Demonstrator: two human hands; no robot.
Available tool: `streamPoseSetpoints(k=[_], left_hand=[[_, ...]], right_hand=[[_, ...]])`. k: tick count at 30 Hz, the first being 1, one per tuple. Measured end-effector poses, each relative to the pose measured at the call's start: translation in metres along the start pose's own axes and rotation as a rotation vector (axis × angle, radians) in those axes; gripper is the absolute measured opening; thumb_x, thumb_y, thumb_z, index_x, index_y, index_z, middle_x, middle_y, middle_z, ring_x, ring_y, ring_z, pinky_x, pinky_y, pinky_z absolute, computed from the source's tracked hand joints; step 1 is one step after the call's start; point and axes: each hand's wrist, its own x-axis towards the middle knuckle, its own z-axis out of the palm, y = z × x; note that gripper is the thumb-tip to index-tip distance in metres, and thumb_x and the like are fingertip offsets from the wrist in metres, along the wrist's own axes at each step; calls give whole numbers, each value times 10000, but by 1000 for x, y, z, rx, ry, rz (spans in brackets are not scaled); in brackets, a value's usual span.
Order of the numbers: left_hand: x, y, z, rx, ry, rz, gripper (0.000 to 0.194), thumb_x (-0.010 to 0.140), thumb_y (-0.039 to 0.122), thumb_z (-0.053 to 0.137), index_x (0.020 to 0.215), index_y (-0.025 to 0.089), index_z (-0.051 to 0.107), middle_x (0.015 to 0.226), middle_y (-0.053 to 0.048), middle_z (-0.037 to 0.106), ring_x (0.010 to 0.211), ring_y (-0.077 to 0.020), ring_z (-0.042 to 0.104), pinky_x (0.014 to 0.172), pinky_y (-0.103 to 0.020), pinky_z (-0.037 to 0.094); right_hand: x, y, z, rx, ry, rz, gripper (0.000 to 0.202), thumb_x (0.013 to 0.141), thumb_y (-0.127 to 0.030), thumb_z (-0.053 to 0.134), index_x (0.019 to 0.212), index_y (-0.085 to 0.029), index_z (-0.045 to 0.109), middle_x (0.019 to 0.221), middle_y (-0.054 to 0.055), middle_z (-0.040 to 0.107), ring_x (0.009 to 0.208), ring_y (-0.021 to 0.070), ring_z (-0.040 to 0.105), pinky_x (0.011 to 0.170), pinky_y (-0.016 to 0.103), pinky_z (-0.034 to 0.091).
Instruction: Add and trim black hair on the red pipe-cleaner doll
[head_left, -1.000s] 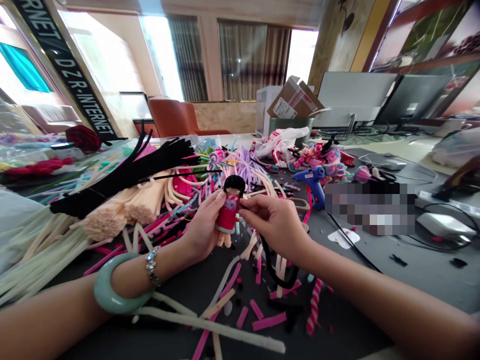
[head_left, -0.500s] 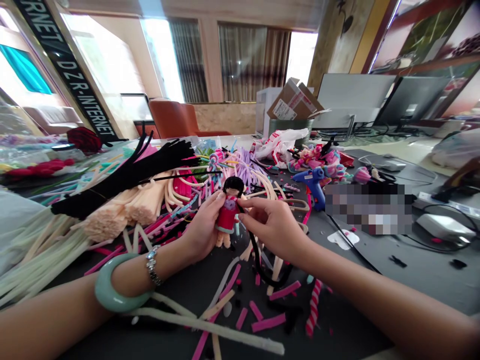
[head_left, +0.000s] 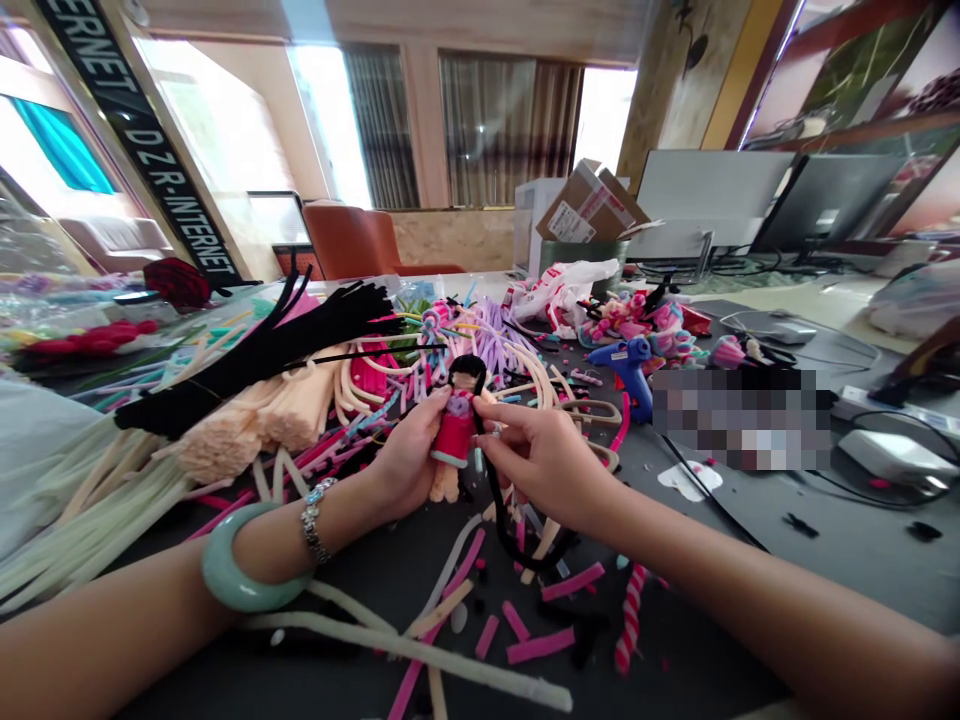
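A small pipe-cleaner doll [head_left: 454, 435] with black hair, a red dress and pale legs stands upright in the middle, above the dark table. My left hand [head_left: 411, 445] grips it from the left side, thumb at its chest. At the doll's right side, my right hand [head_left: 544, 455] pinches a black pipe cleaner [head_left: 495, 510], which hangs below the fingers and curls to the right. The fingertips of that hand touch the doll's edge. Whether the black strand is joined to the hair, I cannot tell.
Bundles of black pipe cleaners [head_left: 247, 360] and peach pipe cleaners [head_left: 225, 440] lie left. Pink offcuts [head_left: 540, 645] and a striped twist [head_left: 630, 620] litter the front. A blue glue gun [head_left: 634, 375] stands right, its cord trailing. A cardboard box [head_left: 592, 205] and monitors [head_left: 709, 205] stand behind.
The doll has turned slightly in my left hand, and its legs hang a little lower. My right hand stays at its side. The whole view has shifted slightly.
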Motion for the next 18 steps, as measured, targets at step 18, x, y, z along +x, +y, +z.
streamPoseSetpoints(k=[18], left_hand=[[4,-2,-4,10,-115,7,329,950,269,314,897,122,603,584,-31,630,389,-152,574,355,-242,464]], right_hand=[[4,7,-3,-289,-27,-83,506,829,-215,535,1332,-156,547,486,-65,435,462,91,375,505,228,278]])
